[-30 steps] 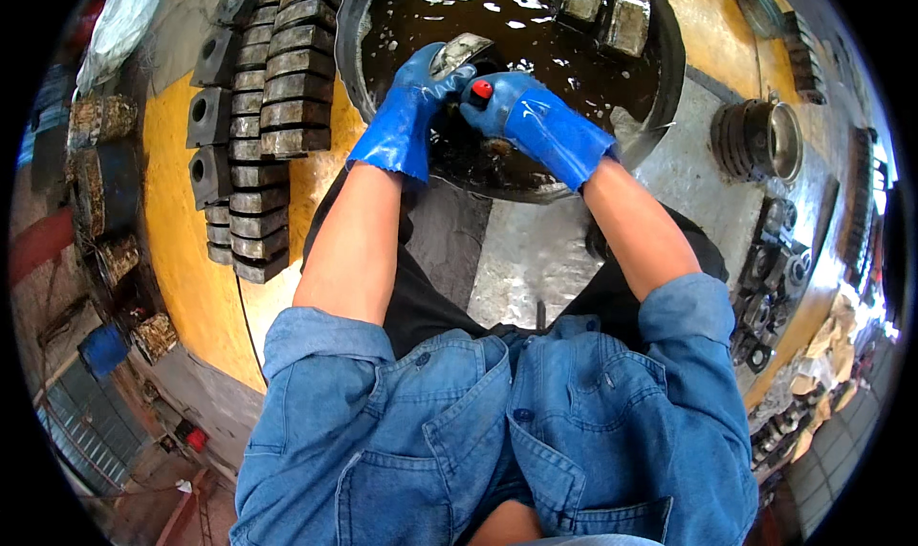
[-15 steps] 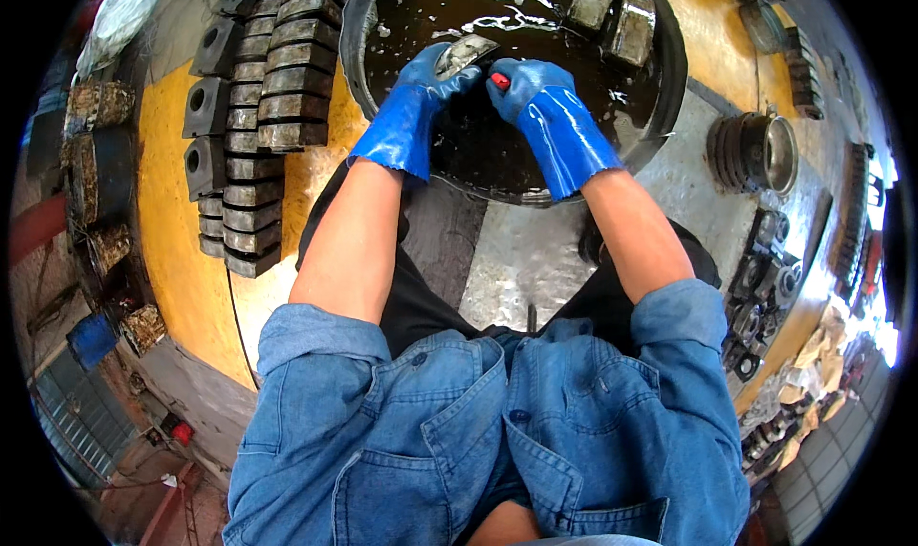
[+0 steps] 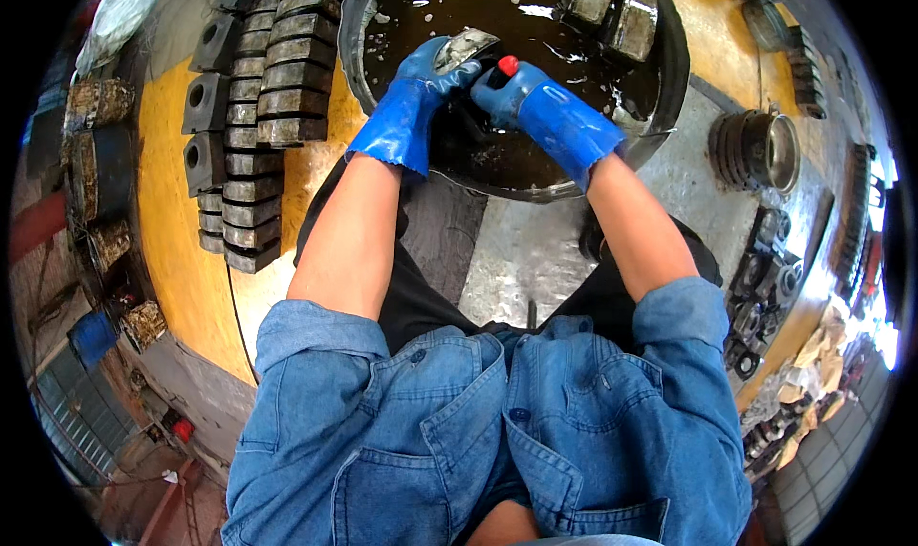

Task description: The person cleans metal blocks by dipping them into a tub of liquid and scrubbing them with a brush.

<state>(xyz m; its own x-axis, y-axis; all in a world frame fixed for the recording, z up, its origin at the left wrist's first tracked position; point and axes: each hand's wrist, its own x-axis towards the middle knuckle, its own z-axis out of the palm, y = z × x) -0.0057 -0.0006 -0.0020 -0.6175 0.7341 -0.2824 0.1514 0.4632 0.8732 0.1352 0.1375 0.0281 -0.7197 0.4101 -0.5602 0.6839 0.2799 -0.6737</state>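
Note:
Both my hands wear blue rubber gloves and are over a round black tub [image 3: 673, 68] of dark brown liquid. My left hand [image 3: 417, 76] is closed around a grey metal block [image 3: 467, 47], tilted, with a pale worn face showing. Close beside it, my right hand [image 3: 512, 95] is wrapped round a red-ended handle [image 3: 509, 65]; the tool's working end is hidden by the hand and the block. At the tub's far right, two wet metal blocks [image 3: 631, 25] rest partly out of the liquid.
Left of the tub, rows of dark metal blocks [image 3: 296, 54] stand on a yellow board, with bored blocks [image 3: 204, 103] beside them. On the right are a ribbed metal cylinder [image 3: 755, 154] and several round metal parts [image 3: 779, 278].
My right hand has shifted left toward the block and rolled, so more of the red handle end points up. The left hand with the block has barely moved.

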